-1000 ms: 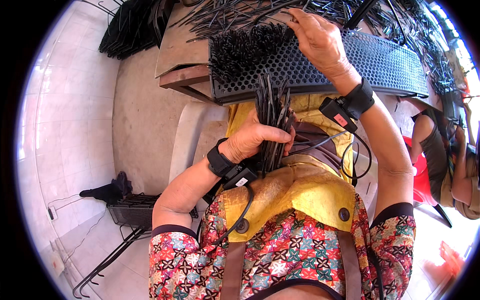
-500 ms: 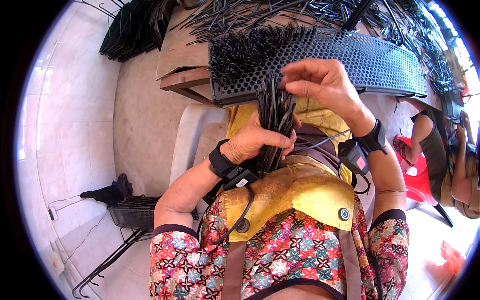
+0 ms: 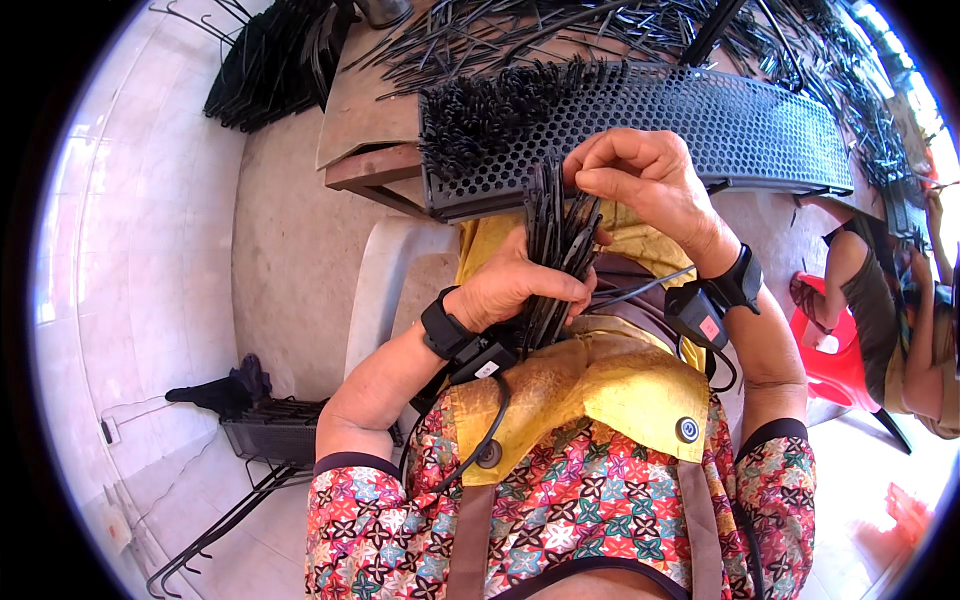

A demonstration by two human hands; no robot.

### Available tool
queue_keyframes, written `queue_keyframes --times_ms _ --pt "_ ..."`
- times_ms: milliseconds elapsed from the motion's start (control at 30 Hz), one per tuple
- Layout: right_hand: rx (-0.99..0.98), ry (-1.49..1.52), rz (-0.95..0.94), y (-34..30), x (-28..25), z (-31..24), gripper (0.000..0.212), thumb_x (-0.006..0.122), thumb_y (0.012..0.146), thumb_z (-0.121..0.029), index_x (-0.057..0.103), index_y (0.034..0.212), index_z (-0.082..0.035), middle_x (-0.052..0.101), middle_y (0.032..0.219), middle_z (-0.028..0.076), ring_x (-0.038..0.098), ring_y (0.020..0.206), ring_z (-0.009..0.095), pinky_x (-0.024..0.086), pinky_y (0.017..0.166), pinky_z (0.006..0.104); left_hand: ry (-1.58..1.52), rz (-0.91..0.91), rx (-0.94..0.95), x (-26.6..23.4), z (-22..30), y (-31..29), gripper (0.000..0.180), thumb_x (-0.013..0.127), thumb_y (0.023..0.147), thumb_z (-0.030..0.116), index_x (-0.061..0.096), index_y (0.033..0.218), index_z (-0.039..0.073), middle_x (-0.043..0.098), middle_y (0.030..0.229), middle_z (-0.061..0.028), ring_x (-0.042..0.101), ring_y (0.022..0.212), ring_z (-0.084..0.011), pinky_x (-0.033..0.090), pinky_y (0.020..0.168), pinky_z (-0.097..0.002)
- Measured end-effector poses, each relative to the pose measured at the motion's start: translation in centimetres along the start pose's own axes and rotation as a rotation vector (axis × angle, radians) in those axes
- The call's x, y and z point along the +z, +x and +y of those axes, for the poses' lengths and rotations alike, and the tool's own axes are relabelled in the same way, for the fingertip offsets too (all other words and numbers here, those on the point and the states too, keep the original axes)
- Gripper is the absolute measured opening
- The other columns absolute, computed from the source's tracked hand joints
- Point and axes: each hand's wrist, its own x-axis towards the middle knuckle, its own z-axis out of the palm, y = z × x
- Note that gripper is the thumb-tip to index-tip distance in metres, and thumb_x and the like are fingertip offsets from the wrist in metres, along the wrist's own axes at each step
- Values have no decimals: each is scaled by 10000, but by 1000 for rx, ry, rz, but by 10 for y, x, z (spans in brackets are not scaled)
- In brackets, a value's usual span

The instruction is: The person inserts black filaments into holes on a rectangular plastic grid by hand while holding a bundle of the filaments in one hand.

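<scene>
My left hand (image 3: 525, 285) is wrapped round a bundle of thin black sticks (image 3: 548, 235), held upright above my lap with their ends fanning out at the top. At the upper end of the bundle, the thumb and forefinger of my right hand (image 3: 645, 180) come together in a pinch. Whatever lies between those fingertips is too small to make out. Just beyond both hands stands a black perforated rack (image 3: 700, 120) with round holes. Many similar black sticks (image 3: 490, 115) are packed upright in its left part.
A wooden table (image 3: 375, 150) carries the rack and a loose heap of black sticks (image 3: 600, 30). On the left, a black basket (image 3: 265, 435) stands on a metal frame by the tiled wall. Another person (image 3: 865, 300) sits at the right near a red stool (image 3: 825, 350).
My right hand has lowered slightly, and its thumb and forefinger have closed together beside the bundle's top. The left hand keeps its grip, with the bundle shifted a little to the right.
</scene>
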Motion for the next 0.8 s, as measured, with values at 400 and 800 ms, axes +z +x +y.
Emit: queue_keyframes --times_ms 400,800 --pt "98 185 386 12 -24 6 167 635 858 -125 595 814 31 586 649 53 578 509 113 496 456 236 2 18 -27 -9 -4 3 517 665 693 35 457 1165 -3 566 723 -112 569 612 -190 478 535 -313" --pt "-135 -48 745 40 -75 25 146 639 850 -106 621 815 34 615 662 63 610 537 113 517 461 230 24 15 0 -11 -5 4 499 664 681 64 469 1136 11 555 689 -112 562 596 -198 472 520 -311"
